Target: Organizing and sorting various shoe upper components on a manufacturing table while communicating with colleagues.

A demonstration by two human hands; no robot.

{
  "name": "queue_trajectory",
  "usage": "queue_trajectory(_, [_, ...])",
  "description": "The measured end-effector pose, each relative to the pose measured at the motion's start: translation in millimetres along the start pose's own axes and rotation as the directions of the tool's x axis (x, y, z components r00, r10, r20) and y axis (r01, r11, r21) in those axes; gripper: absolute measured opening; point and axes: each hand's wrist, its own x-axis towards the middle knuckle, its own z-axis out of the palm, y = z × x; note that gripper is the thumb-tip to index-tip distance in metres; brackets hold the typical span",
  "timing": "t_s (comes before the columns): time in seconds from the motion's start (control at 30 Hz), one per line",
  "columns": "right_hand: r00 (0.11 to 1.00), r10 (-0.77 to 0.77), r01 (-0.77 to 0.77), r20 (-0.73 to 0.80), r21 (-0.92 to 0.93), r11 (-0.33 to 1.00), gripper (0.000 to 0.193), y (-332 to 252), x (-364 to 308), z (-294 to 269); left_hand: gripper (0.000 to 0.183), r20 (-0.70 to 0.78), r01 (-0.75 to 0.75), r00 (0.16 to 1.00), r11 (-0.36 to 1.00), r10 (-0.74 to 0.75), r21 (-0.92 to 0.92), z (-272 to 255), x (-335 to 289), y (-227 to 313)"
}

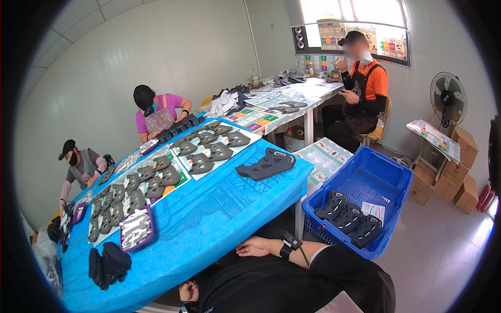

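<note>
My right hand (253, 247) rests at the near edge of the blue-covered table (224, 229), its fingers loosely stretched and nothing visible in them. A small black device is strapped to that wrist. Lower down, beside my black clothing, my left hand (189, 291) has its fingers curled in, with no object showing. Nearest on the table lies a dark grey shaped foam pad (266, 164), perhaps several stacked. Further left stands a group of black pads (108, 263), near a purple tray (136, 229) of small white pieces. Many grey pads (156, 175) lie in rows on printed sheets.
A blue plastic basket (386, 208) right of the table holds several black pads (348, 216) and a white card. One person in orange (377, 83) sits at a far table; two others work along the left side. A standing fan (448, 98) and cardboard boxes (456, 172) are at right.
</note>
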Motion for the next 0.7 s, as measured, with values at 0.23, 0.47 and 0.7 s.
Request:
queue_trajectory(0.23, [1.000, -0.001, 0.001, 0.000, -0.006, 1.000, 0.018, -0.1, 0.0, 0.0, 0.029, -0.010, 0.002, 1.000, 1.000, -0.002, 0.003, -3.4, 0.5, -0.6])
queue_trajectory(0.47, [1.000, -0.002, 0.002, -0.002, -0.008, 1.000, 0.018, 1.1, -3.4, 1.8, 0.029, -0.023, 0.008, 1.000, 1.000, -0.008, -0.006, -4.2, -1.0, -1.7])
queue_trajectory(0.7, [1.000, -0.001, 0.001, 0.011, -0.018, 1.000, 0.018, 0.3, 0.5, 3.2, 0.017, -0.118, -0.010, 0.993, 1.000, 0.009, -0.003, 20.4, -7.3, 2.9])
